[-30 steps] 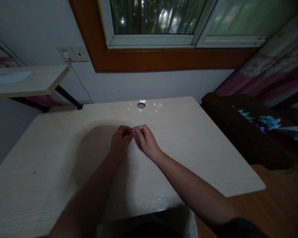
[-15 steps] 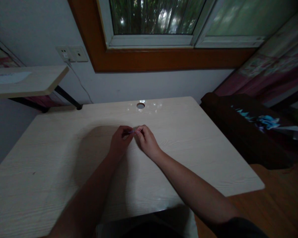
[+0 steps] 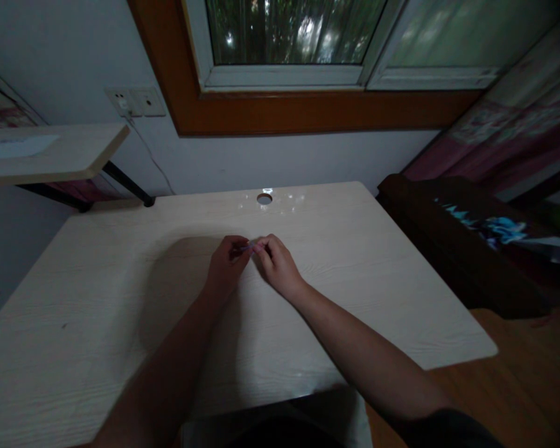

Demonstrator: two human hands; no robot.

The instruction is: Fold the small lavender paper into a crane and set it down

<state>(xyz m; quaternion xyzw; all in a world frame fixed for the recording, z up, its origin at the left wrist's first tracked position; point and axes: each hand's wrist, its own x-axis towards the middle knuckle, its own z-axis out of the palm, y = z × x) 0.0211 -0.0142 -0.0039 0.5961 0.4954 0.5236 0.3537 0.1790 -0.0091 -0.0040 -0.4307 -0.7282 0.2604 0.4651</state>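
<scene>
My left hand (image 3: 227, 260) is closed in a pinch, with a thin, pale purplish object (image 3: 245, 247) between its thumb and fingers. Close beside it, my right hand (image 3: 274, 260) pinches at the other end of the same small thing. The fingertips of both hands nearly meet above the desk (image 3: 345, 274). The object is slim and short, mostly covered by the fingers, and its kind cannot be made out.
A round cable hole (image 3: 264, 199) lies near the desk's back edge. At the left a raised shelf (image 3: 93, 152) stands on black legs. A white cord (image 3: 149, 152) runs down from the wall socket (image 3: 131, 102). Dark furniture (image 3: 457, 249) with blue items borders the right side.
Both hands stay almost in place. The fingertips have shifted very slightly, and a little more of the thin object shows between them.
</scene>
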